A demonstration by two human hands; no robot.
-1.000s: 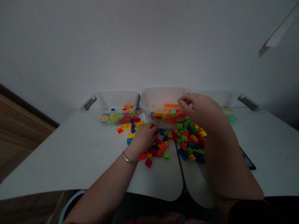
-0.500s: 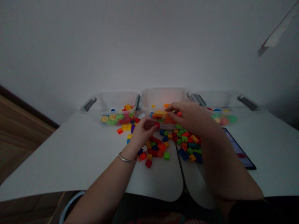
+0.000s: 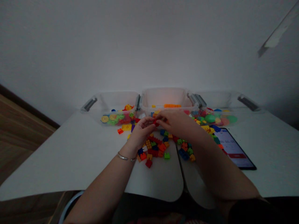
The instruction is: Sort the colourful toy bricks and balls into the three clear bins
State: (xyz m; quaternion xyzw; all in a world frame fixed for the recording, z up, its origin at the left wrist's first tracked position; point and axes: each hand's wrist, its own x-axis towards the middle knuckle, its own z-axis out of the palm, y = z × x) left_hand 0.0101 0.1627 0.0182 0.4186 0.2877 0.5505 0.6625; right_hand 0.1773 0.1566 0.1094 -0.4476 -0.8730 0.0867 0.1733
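My left hand (image 3: 142,132) and my right hand (image 3: 176,123) meet above a heap of small coloured building bricks (image 3: 156,147) on the white table (image 3: 77,155). Both hands pinch one small red brick (image 3: 156,123) held between their fingertips, just in front of the middle clear bin (image 3: 167,101). A thin bracelet sits on my left wrist. My right forearm covers part of the brick heap on the right.
Three clear plastic bins stand along the wall: the left bin (image 3: 112,109) with discs and bricks, the middle one with orange bricks, the right bin (image 3: 219,109) with round coloured pieces. A lit tablet (image 3: 233,149) lies at the right. A seam splits the table.
My left hand lifted a red brick from the heap. My right hand came back from the middle bin and leftward to join it on the brick, uncovering the tablet and right bin.
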